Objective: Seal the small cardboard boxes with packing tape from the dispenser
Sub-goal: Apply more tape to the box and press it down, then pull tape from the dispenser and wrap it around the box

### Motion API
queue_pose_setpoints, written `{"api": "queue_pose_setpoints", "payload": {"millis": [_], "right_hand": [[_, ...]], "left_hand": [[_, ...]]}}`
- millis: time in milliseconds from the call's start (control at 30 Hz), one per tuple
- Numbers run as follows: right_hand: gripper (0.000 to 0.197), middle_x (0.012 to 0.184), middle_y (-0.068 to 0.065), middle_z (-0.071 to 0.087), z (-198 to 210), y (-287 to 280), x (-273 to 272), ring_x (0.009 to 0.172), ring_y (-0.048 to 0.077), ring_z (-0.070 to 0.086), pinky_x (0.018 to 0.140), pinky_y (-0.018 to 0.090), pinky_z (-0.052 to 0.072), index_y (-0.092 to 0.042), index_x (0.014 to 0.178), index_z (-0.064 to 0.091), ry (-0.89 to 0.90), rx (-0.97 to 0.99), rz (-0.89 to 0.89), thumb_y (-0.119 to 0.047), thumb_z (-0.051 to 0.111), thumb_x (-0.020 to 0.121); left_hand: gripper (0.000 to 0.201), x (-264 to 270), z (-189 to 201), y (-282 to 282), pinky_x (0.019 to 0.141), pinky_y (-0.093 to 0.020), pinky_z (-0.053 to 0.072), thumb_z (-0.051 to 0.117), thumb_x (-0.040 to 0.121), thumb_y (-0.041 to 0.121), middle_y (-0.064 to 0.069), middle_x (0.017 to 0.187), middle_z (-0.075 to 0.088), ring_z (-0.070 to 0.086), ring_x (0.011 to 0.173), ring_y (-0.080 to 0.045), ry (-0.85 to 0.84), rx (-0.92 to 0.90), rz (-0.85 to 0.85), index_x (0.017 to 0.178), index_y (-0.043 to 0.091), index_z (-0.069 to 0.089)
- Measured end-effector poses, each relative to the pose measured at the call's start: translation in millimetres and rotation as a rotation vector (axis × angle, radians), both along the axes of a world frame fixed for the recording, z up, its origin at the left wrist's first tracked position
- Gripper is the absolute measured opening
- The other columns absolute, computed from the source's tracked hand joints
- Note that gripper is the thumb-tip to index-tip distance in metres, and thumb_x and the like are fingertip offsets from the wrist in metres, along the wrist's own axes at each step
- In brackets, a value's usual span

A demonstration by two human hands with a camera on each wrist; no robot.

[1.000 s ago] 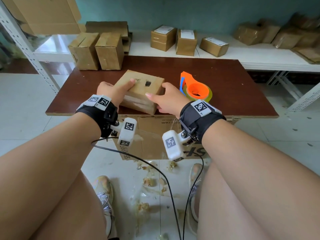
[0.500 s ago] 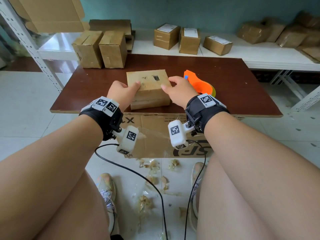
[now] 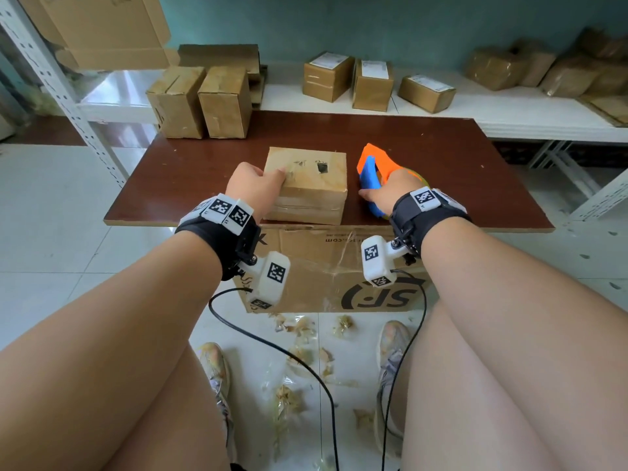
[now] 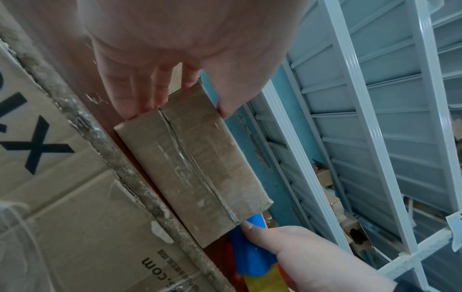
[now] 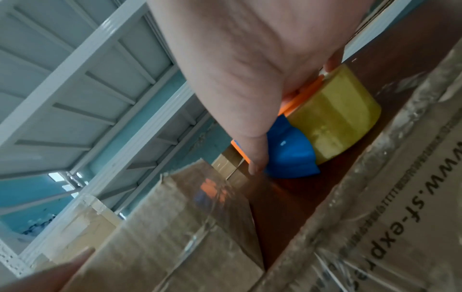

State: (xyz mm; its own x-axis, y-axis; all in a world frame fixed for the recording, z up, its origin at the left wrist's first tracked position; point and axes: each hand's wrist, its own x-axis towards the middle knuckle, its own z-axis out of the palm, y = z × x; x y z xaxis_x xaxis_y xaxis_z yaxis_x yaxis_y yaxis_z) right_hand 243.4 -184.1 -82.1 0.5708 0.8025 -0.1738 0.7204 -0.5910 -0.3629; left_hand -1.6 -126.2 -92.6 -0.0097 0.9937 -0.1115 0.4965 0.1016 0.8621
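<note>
The box lies flat near the front edge of the brown table, with clear tape along the seam of its near side. The left hand holds the box at its left end, fingers against the end face and thumb on the top. Just right of the box stands the orange and blue dispenser with its yellowish tape roll. The right hand grips the dispenser, thumb on the blue part and fingers curled round the orange frame. Half a second ago the right hand rested on the right end of the box; it has since let go and moved to the dispenser, while the left hand keeps its hold
</note>
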Motion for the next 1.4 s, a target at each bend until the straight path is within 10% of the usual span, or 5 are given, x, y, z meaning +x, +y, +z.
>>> {"api": "queue_pose_setpoints", "payload": {"millis": [300,500,600,867,1400], "right_hand": [[0.033,0.088,0.004,0.062,22,-15,5,0.082,0.032,0.06,0.075,0.039,0.048,-0.014,0.097,0.058,0.264,0.412,-0.186,-0.047,0.053,0.101],[0.039,0.061,-0.007,0.059,51,-22,-9,0.063,0.025,0.057,0.068,0.036,0.047,-0.019,0.065,0.05,0.574,0.755,-0.311,-0.056,0.054,0.076],[0.044,0.045,-0.011,0.041,73,-32,-12,0.046,0.015,0.038,0.052,0.026,0.034,-0.019,0.059,0.041,0.839,0.935,-0.395,-0.041,0.065,0.089],[0.082,0.115,0.001,0.079,78,-30,-30,0.107,0.023,0.075,0.1,0.043,0.057,-0.021,0.122,0.076,1.346,0.837,-0.193,-0.071,0.09,0.059],[0.05,0.139,0.018,0.068,86,-43,-72,0.132,0.034,0.063,0.116,0.051,0.047,-0.001,0.143,0.06,1.542,0.611,0.185,-0.037,0.057,0.108]], "left_hand": [[0.054,8,6,-4,0.066,-0.035,0.046,0.055,0.103,0.059,-0.008,0.095,0.067,0.066,0.087,-0.029,0.152,0.016,0.015,0.108,0.006,0.064],[0.063,32,7,-6,0.102,-0.048,0.049,0.048,0.106,0.06,-0.019,0.141,0.056,0.059,0.122,-0.04,0.197,0.005,0.102,0.136,0.005,0.055],[0.072,43,16,-17,0.129,-0.055,0.013,0.047,0.108,0.058,-0.027,0.17,0.02,0.01,0.16,-0.046,0.275,0.185,0.155,0.154,0.003,0.041],[0.068,64,50,-49,0.107,-0.039,0.052,0.039,0.1,0.075,-0.004,0.13,0.071,0.068,0.12,-0.023,-0.427,0.155,-0.16,0.133,0.022,0.066],[0.056,47,63,-32,0.099,-0.064,0.057,0.045,0.111,0.054,-0.019,0.123,0.076,0.073,0.115,-0.041,-1.144,-0.408,0.154,0.141,0.009,0.061]]}}
